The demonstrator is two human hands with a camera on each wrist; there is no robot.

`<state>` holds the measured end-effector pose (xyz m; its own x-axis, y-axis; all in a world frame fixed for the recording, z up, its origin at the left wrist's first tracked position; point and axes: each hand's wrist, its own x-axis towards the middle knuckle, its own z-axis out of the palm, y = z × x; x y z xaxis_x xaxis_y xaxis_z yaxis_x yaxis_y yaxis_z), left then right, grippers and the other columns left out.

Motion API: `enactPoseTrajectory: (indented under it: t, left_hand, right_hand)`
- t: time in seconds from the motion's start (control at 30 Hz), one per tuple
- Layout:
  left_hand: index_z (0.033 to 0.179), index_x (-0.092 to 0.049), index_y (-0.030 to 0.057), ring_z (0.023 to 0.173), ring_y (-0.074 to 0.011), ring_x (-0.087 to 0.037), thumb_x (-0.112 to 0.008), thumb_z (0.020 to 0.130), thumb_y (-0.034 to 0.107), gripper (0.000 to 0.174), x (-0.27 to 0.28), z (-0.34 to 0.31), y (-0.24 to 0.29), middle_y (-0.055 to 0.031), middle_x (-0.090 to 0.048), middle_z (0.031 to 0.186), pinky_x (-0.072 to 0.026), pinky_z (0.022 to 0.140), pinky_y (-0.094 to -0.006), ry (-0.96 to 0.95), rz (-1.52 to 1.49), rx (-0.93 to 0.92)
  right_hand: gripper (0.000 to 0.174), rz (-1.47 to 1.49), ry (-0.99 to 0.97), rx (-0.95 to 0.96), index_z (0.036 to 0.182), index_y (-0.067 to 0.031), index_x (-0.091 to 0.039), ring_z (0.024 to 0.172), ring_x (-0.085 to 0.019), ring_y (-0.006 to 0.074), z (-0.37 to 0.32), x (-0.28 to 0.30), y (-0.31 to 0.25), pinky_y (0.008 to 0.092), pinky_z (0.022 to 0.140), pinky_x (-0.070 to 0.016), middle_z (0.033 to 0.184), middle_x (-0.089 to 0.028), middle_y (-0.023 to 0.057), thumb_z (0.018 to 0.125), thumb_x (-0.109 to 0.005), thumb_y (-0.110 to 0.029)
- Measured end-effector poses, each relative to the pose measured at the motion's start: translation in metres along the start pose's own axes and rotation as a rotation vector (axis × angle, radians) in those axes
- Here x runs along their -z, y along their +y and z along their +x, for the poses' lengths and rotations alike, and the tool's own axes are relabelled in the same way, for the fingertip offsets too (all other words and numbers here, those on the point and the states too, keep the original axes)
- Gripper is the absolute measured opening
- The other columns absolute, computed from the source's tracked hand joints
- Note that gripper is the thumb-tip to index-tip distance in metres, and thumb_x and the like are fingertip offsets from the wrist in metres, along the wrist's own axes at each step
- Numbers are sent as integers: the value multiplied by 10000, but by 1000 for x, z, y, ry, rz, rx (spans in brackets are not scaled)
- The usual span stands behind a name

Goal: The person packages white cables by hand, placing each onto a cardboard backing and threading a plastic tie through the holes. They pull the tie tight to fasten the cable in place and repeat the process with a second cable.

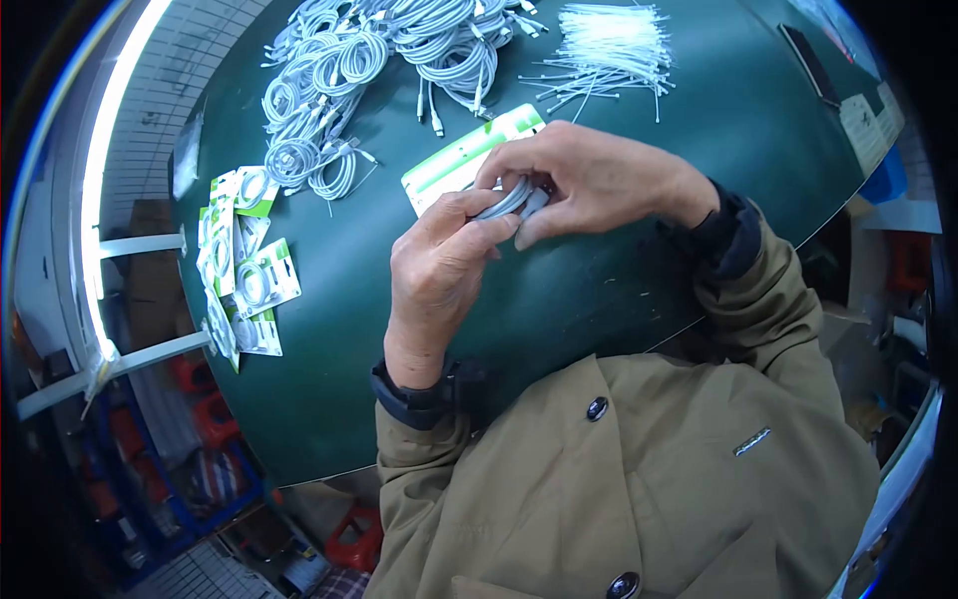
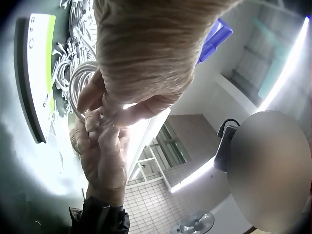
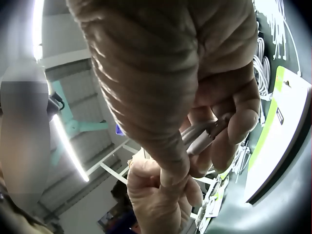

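Note:
A coiled grey-white charging cable (image 1: 509,203) is held between both hands, over the table's near half. My left hand (image 1: 439,255) pinches one side of the coil between thumb and fingers. From the other side my right hand (image 1: 604,180) grips the cable, fingers bent around it. A pale connector (image 3: 202,142) shows among the right fingers in the right wrist view. In the left wrist view, loops of the coil (image 2: 74,90) stick out past the fingers. Just beyond the hands lies a stack of green-and-white packaging cards (image 1: 439,170), partly covered by them.
A large heap of coiled cables (image 1: 349,60) covers the far left of the green table (image 1: 339,399). White cable ties (image 1: 614,50) are piled to its right. Several carded cable packs (image 1: 264,285) overlap at the left edge. A dark phone-like slab (image 1: 808,65) lies far right.

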<state>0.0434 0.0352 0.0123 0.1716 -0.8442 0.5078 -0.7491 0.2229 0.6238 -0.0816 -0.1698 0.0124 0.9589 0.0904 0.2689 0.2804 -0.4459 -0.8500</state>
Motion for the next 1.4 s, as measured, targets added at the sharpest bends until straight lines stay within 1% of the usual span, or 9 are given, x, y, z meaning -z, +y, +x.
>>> enactPoseTrajectory:
  t: [0.3,0.53,0.73,0.9,1.0,1.13,1.17,1.3,1.4]
  left_hand:
    - [1037,-741,36,845,-231,-747,-806,798,-137,301,-2,4,6,-147,-752,1020,-615,633,-312,72,70,-70]
    - [989,-729,47,833,-279,-726,-826,745,-90,296,2,5,4,-124,-720,957,-591,689,-368,123,53,-124]
    - [986,-730,31,845,-269,-736,-830,791,-73,243,8,16,-2,-160,-739,983,-581,694,-330,78,100,-226]
    - [1026,-743,16,1141,-311,-689,-817,812,-74,244,1,20,-2,-196,-685,1268,-606,836,-389,292,161,-156]
    - [1069,-755,21,1159,-316,-688,-809,815,-79,279,5,11,-9,-188,-683,1285,-580,933,-423,342,242,-15]
    - [1154,-730,24,1238,-378,-629,-867,808,93,378,-5,12,-32,-201,-653,1336,-529,1019,-483,21,295,262]
    - [1321,-668,39,1346,-420,-547,-914,775,224,627,-6,11,-39,-228,-597,1422,-468,1111,-510,-89,346,260]
    - [1522,-513,58,1462,-469,-432,-982,667,403,1035,-16,11,-65,-273,-505,1529,-354,1225,-528,-276,523,207]
    - [1510,-514,33,1472,-471,-425,-969,689,414,1013,-11,10,-72,-287,-486,1552,-357,1224,-531,-313,444,279]
  right_hand:
    - [248,93,-44,-76,1079,-40,-675,733,-653,155,-3,20,-6,328,683,-518,809,-654,67,926,-811,-180]
    - [222,-10,118,104,1090,-63,-684,710,-655,172,-5,12,-10,329,640,-521,822,-682,55,942,-807,-173]
    - [185,-110,139,136,1011,-36,-712,837,-733,269,-6,16,-10,362,731,-565,940,-745,84,881,-826,-102]
    - [162,-267,342,180,993,0,-711,874,-746,292,-6,19,4,374,761,-575,961,-754,127,864,-809,-13]
    - [155,-232,449,184,1000,14,-704,832,-720,268,-8,29,13,354,744,-564,951,-739,115,893,-803,-39]
    - [155,-337,480,247,1017,-12,-702,798,-701,261,-8,30,22,352,700,-551,934,-722,100,902,-799,-45]
    - [148,-387,491,277,1013,-23,-702,795,-701,257,-7,29,24,351,687,-551,927,-718,93,903,-798,-47]
    - [146,-383,495,276,1012,-27,-701,799,-708,256,-8,28,28,351,682,-554,926,-718,89,903,-797,-45]
    - [142,-371,520,288,1015,-31,-704,801,-711,256,-8,30,29,348,683,-556,925,-716,86,907,-793,-48]
